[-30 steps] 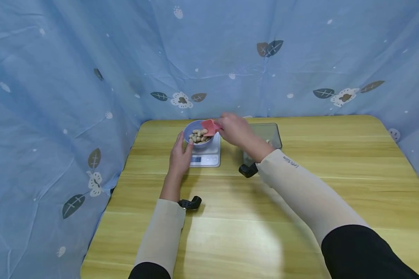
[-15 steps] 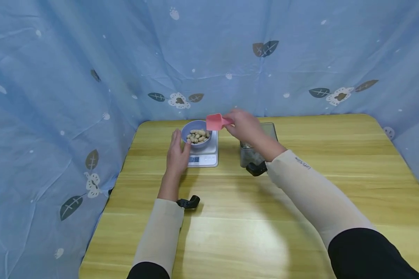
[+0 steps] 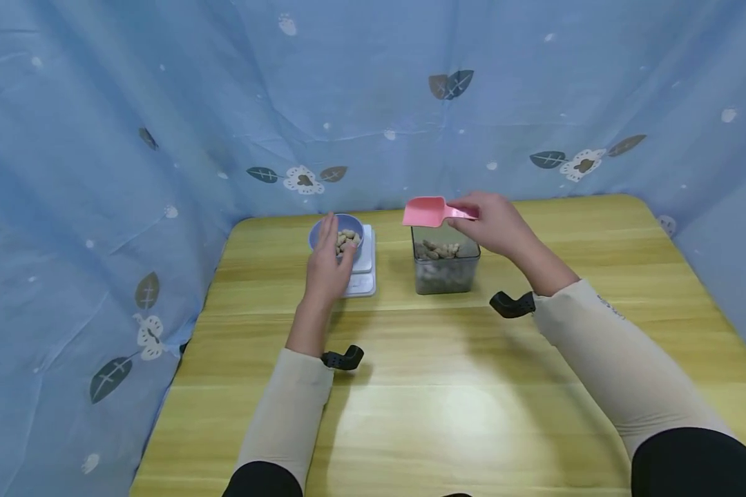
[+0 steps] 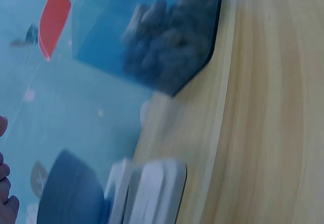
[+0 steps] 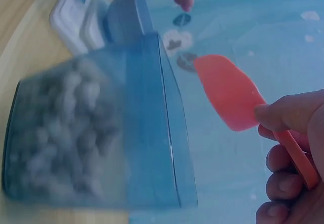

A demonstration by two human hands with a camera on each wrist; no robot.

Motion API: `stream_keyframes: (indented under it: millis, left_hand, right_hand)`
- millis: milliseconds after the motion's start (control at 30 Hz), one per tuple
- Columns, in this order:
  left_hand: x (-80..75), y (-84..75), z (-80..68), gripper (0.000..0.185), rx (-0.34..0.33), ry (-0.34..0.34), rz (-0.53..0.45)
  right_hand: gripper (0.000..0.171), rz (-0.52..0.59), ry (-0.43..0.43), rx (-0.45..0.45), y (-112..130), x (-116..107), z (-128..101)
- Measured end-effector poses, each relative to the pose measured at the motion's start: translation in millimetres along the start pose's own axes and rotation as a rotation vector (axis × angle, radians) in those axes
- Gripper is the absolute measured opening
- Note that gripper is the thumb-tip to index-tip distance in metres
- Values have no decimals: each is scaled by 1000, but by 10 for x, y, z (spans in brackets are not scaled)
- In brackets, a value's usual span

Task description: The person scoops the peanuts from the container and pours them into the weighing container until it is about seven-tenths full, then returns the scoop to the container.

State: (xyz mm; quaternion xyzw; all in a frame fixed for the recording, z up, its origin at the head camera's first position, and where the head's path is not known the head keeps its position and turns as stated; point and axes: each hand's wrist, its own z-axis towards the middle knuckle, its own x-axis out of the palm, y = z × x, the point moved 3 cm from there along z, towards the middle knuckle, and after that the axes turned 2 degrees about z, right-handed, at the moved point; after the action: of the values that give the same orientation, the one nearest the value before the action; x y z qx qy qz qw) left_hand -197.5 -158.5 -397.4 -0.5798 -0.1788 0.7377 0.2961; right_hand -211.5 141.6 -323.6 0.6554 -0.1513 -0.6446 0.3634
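My right hand pinches the handle of a pink scoop, held above the back of a clear grey box. Peanuts lie inside this box. In the right wrist view the scoop is seen with thumb and curled fingers on its handle. My left hand, fingers straight, is by a blue bowl and covers part of it in the head view. The left wrist view shows a gap between the fingers and the bowl. Several peanuts sit in the bowl, which stands on a white kitchen scale.
A wooden table carries the box and scale, both close to its back edge. Behind it hangs a blue patterned curtain. A black wrist mount juts out from the right wrist, another mount from the left.
My right hand has carried the scoop from over the bowl rightward to above the box. My left hand has come away from the bowl's side and now overlaps it in the head view.
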Motion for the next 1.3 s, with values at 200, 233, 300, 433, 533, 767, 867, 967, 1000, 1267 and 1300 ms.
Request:
stream_keyframes:
  millis: [200, 233, 300, 433, 533, 767, 867, 967, 1000, 1267, 1300]
  left_hand:
    - [206, -296, 24, 66, 89, 83, -57]
    - [250, -346, 24, 66, 100, 100, -65]
    - [349, -437, 21, 66, 117, 133, -72]
    - [499, -556, 5, 65, 138, 200, -60]
    - [604, -621, -11, 65, 157, 254, -33]
    - [713, -706, -37, 61, 172, 273, -11]
    - [739, -712, -39, 60, 178, 274, -11]
    - [765, -702, -40, 59, 177, 278, -6]
    - [768, -701, -40, 59, 177, 278, -8]
    - [761, -681, -38, 62, 173, 274, 7]
    - [757, -676, -41, 62, 169, 276, 6]
  right_hand:
    - [41, -17, -18, 30, -201, -153, -168]
    - [41, -18, -20, 32, -221, -167, -190]
    - [39, -16, -21, 31, -258, -186, -232]
    - [37, -22, 0, 3, -293, -151, -237]
    - [36, -33, 31, -22, -316, -89, -222]
    - [30, -17, 78, -18, -355, 94, -169]
    - [29, -40, 51, -53, -370, 158, -146]
    - [30, -59, 44, -71, -392, 226, -128]
    - [30, -57, 46, -69, -401, 248, -121]
    - [33, -1, 70, -19, -451, 349, -70]
    - [33, -3, 75, -19, -448, 355, -63]
